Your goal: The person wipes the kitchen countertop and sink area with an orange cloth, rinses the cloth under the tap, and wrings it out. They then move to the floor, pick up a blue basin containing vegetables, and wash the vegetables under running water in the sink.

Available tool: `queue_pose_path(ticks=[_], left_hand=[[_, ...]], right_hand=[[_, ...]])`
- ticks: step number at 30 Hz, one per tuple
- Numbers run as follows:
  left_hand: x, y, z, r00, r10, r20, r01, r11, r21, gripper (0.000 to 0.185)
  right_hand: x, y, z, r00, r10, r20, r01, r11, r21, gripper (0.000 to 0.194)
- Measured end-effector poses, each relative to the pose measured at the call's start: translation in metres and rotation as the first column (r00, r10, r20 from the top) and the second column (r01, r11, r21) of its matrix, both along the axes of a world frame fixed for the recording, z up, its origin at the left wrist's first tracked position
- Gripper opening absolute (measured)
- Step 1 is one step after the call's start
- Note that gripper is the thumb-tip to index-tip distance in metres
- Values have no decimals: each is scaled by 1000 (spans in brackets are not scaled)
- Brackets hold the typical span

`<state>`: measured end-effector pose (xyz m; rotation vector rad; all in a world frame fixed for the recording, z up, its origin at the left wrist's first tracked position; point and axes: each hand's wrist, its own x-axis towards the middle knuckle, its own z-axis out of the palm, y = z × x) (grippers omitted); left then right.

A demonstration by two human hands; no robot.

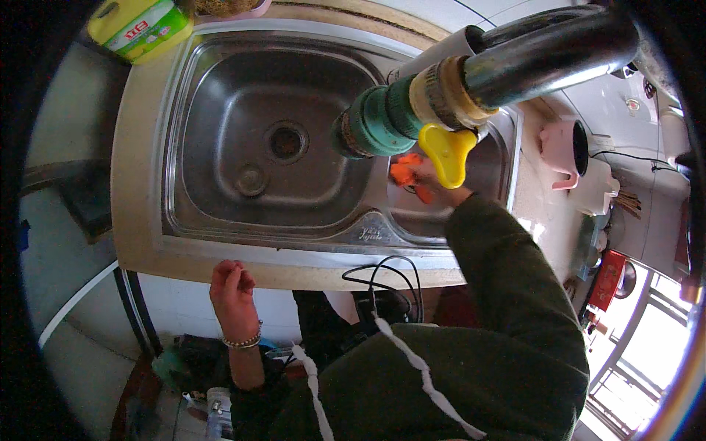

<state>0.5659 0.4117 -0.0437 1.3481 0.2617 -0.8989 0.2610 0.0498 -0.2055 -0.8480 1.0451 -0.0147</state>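
My right hand (434,184), partly hidden behind the yellow tap handle (448,155), reaches into the smaller bowl of the stainless-steel sink. Orange items (405,172) lie at its fingers; blur hides what they are and whether the hand grips them. My left hand (234,297), with a beaded bracelet (244,343) at the wrist, hovers in front of the counter's edge with its fingers curled and nothing visible in them. The larger sink bowl (220,138) has a drain (286,142) and a round mark or disc (252,179) on its floor.
A metal tap pipe (551,55) with a green fitting (380,121) crosses over the sink. A yellow-green detergent container (140,30) stands at the upper left. On the right counter is a pink jug (562,149). Black cable loops (413,286) hang by the front edge.
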Motion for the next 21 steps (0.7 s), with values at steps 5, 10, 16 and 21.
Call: queue_pose_path(ticks=[5,10,16,21], left_hand=[[0,1,8,999,29,-18,-28,996,79,7],[-5,-3,5,998,58,-19,-56,994,93,8],[-10,-2,8,998,64,-12,-63,993,96,10],[-14,2,7,998,57,-12,-57,997,54,10]], right_hand=[[-88,-47,34,990,143,17,-138,973,-185,53],[-139,-75,-45,692,-62,-720,-603,499,-622,66],[-57,-71,-159,536,-305,-787,-625,482,-613,79],[25,-32,-125,772,-97,-628,-594,240,-768,69]])
